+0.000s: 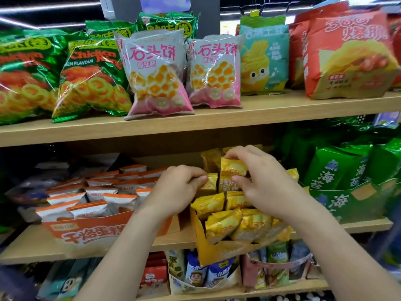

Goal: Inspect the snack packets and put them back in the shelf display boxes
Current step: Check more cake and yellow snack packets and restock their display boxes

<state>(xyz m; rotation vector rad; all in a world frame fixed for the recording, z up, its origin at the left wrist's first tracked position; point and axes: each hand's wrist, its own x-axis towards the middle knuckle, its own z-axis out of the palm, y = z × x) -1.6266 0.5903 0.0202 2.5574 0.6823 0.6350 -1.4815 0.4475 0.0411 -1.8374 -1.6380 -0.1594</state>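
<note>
Your left hand (175, 190) pinches the left packet (210, 183); right hand (265, 181) pinches the right packet (233, 168) just beside it, above the yellow box (206, 249).

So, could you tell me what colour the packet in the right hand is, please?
Yellow packet, red lettering; head view.
</note>
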